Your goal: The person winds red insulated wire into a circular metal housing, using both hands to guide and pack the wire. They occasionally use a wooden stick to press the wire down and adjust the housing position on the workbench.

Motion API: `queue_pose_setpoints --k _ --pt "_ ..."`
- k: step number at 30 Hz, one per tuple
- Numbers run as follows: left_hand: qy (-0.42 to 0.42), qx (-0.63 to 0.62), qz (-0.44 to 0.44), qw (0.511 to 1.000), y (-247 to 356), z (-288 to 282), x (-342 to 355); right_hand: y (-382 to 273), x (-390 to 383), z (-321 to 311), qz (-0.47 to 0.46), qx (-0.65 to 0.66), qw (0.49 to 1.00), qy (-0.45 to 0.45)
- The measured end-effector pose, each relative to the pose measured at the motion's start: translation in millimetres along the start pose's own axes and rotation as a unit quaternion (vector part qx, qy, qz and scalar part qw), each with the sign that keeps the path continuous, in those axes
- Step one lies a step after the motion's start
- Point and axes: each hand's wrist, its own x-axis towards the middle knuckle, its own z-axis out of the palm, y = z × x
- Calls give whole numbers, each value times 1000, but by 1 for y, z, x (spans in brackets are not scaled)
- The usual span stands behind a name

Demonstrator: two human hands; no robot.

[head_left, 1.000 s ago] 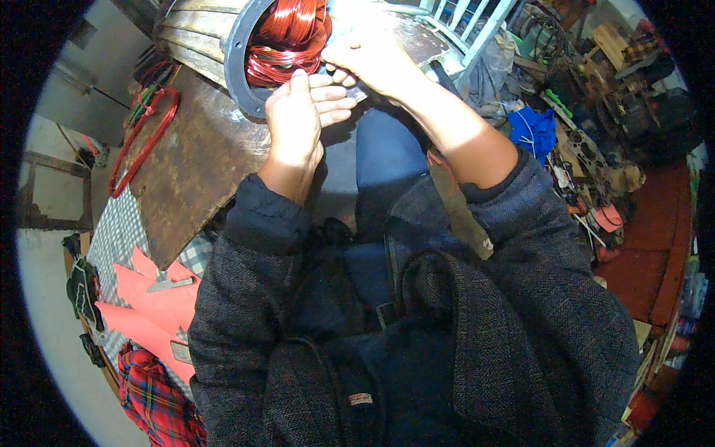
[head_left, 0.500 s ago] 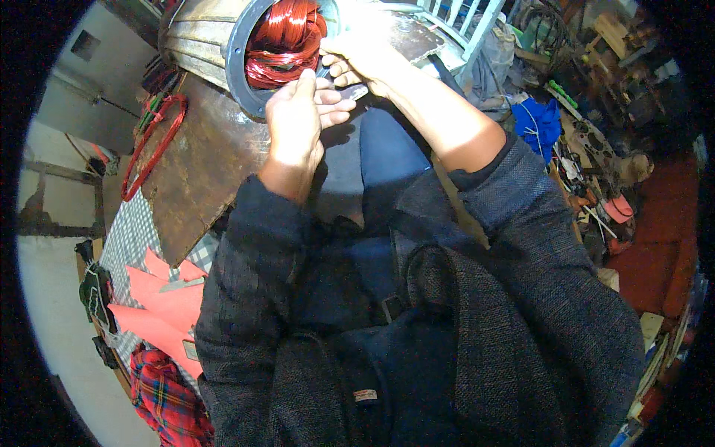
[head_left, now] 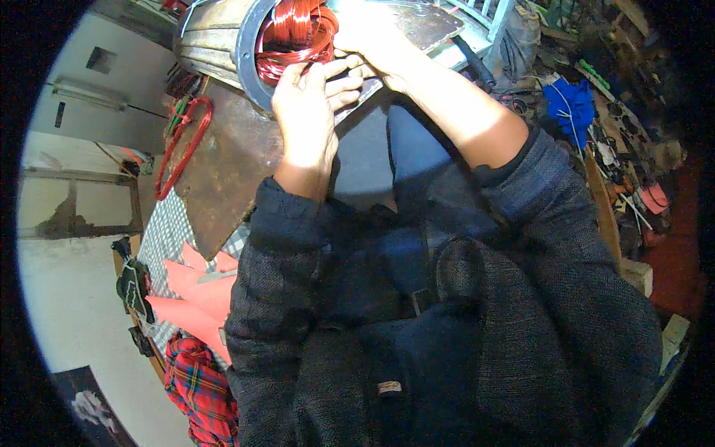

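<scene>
Red coils (head_left: 298,54) crowd the grey rim's (head_left: 245,56) opening, apparently leaving only narrow room to pass.

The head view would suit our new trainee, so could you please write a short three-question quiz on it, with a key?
1. Multiple choice: What colour is the wire coiled inside the ribbed housing?
A. Blue
B. Coppery red
C. Green

2. True or false: The bright blue bundle lies on the person's right.

3. Short answer: Which of the person's hands is nearer the long red loop outside the housing?

Key: 1. B. 2. True. 3. The left hand.
</scene>
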Motion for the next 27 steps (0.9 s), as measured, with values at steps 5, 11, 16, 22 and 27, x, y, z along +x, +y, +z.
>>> queue_pose_setpoints --k 5,11,16,22,27 --pt "16 1 -22 1000 0 4 13 1 3 0 -25 -12 1000 0" --pt "17 46 -3 999 7 -2 22 -9 -12 7 -9 19 1000 -6" --pt "33 115 -3 993 5 -1 22 -18 -12 14 -102 -124 986 32" --pt "20 125 19 992 4 -4 13 -21 -25 14 -123 -220 967 -44" --pt "47 134 35 989 3 -3 11 -27 -12 17 -141 -340 928 -65"
